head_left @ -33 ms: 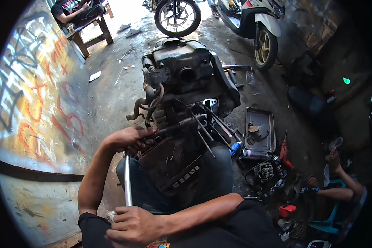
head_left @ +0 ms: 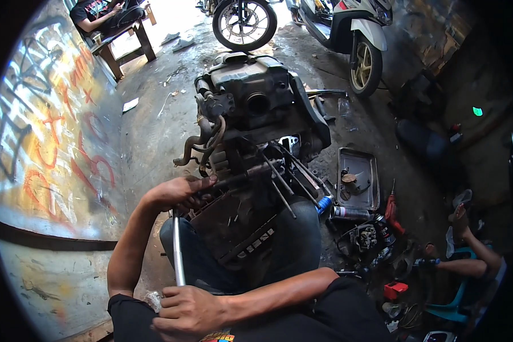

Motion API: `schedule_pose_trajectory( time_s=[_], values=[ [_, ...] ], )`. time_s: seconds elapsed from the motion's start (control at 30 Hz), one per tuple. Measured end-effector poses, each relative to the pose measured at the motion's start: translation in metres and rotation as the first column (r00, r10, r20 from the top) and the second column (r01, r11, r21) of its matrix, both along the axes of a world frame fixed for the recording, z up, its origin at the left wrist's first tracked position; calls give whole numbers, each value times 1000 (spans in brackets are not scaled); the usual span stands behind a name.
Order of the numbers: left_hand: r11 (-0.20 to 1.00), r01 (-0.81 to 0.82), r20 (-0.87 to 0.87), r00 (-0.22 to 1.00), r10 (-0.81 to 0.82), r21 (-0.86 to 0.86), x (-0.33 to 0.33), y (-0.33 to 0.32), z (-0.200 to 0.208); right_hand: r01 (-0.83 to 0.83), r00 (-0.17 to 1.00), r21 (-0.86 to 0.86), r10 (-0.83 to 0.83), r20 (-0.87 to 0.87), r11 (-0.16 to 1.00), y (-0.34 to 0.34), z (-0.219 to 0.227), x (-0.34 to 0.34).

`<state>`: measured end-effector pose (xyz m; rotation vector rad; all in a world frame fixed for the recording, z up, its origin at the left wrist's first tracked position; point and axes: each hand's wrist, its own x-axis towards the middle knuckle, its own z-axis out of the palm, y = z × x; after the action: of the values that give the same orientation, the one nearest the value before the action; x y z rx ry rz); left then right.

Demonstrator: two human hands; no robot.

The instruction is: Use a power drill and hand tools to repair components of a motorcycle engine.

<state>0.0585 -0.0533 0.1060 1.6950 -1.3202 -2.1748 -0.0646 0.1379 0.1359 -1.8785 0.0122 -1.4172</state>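
Observation:
A large dirty engine (head_left: 251, 85) with hoses on its left side stands on the floor before me. My right hand (head_left: 189, 313) is closed around the lower end of a long silver socket wrench (head_left: 179, 251), near my chest. At its upper end, my left hand (head_left: 179, 192) is wrapped around the head, which the fingers hide. From there a dark extension bar (head_left: 236, 181) runs right, into the engine's near side. The socket's end and what it sits on cannot be made out. Between my knees lies a dark, dirty panel-like part (head_left: 228, 228).
Right of the engine lie a metal tray (head_left: 376, 194) with small parts, a spray can (head_left: 352, 214) and a red-handled screwdriver (head_left: 392, 214). A painted wall (head_left: 57, 142) stands close on the left. Beyond are a scooter (head_left: 362, 40) and a seated person (head_left: 100, 17); another person's legs (head_left: 467, 265) show at right.
My right hand and the lower end of the socket wrench have shifted slightly to the right. My left hand stays at the wrench's head.

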Motion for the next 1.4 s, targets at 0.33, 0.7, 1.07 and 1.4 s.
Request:
schedule_pose_trajectory(
  time_s=[0.33, 0.7, 1.07, 1.4],
  values=[
    [989, -88, 53, 994, 95, -118, -8, 25, -8, -56, 973, -193, 97, 210, 980, 20, -77, -15],
    [952, -58, -154, 982, 109, 301, -2, 5, -18, 29, 995, 87, -37, 93, 996, -3, 14, -1],
    [812, 107, -207, 978, 18, 575, 2, -18, -28, 98, 994, 469, -67, -81, 878, -89, 81, 29],
    [927, 59, -118, 993, -17, 370, -4, -7, -14, 69, 987, 23, -71, 142, 997, -14, -15, -2]
  ],
)
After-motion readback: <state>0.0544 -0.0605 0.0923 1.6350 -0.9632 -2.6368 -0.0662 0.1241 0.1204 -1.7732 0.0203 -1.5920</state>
